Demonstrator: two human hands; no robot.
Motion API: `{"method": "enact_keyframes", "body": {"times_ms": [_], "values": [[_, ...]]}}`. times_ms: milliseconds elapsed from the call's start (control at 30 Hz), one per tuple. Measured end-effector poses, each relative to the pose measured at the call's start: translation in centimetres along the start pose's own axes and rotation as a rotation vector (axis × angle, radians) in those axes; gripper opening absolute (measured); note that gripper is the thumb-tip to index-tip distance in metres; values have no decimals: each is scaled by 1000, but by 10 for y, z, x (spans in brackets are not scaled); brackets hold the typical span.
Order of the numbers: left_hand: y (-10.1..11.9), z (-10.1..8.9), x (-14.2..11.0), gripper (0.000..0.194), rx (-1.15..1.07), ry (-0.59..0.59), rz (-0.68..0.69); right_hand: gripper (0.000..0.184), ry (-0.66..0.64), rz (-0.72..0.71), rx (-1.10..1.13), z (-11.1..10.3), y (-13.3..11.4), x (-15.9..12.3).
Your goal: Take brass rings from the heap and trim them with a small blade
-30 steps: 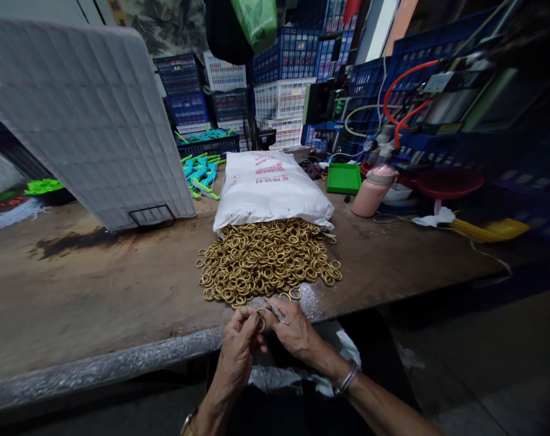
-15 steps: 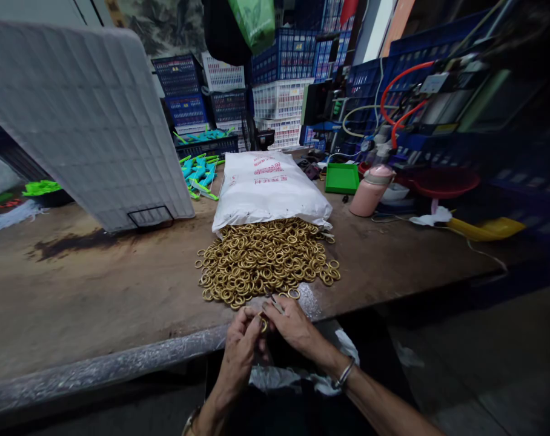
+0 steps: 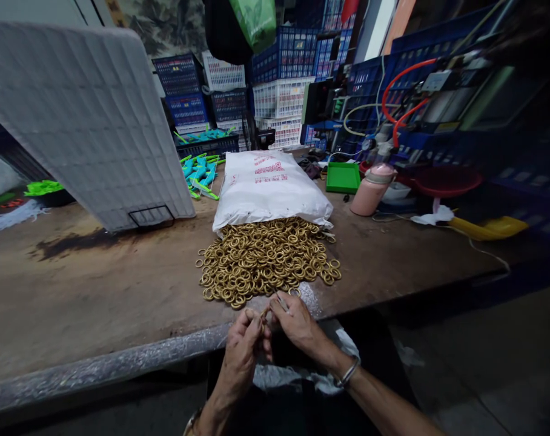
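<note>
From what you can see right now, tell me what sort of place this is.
Probably a small workshop: stacked crates stand behind the bench, a heap of rings lies on it, and hoses run to equipment at right.

The left hand point(image 3: 242, 345) mostly hides a ring point(image 3: 263, 313); the right hand point(image 3: 301, 327) covers part of a slim tool point(image 3: 282, 303) (too small to identify); the view's left edge crops a white panel point(image 3: 88, 115)
</note>
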State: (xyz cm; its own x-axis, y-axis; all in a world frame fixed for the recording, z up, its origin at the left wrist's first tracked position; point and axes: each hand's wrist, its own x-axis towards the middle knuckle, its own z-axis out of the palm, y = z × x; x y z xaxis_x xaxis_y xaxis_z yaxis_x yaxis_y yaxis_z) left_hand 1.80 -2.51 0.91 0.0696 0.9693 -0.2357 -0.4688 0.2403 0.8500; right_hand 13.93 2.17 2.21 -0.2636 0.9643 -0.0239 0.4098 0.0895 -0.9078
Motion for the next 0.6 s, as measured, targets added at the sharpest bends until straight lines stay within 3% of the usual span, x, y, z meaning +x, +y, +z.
{"method": "enact_keyframes", "body": {"times_ms": [133,200,600], "values": [[-1,0,1,28,57,-8,26,12,-55,-167,-269,-1,9,-7],[-2,-2,1,27,100,-15,62,16,-96,-211,-349,1,12,-11],[2,-4,0,27,229,8,125,28,-95,-237,-584,2,12,-16]]}}
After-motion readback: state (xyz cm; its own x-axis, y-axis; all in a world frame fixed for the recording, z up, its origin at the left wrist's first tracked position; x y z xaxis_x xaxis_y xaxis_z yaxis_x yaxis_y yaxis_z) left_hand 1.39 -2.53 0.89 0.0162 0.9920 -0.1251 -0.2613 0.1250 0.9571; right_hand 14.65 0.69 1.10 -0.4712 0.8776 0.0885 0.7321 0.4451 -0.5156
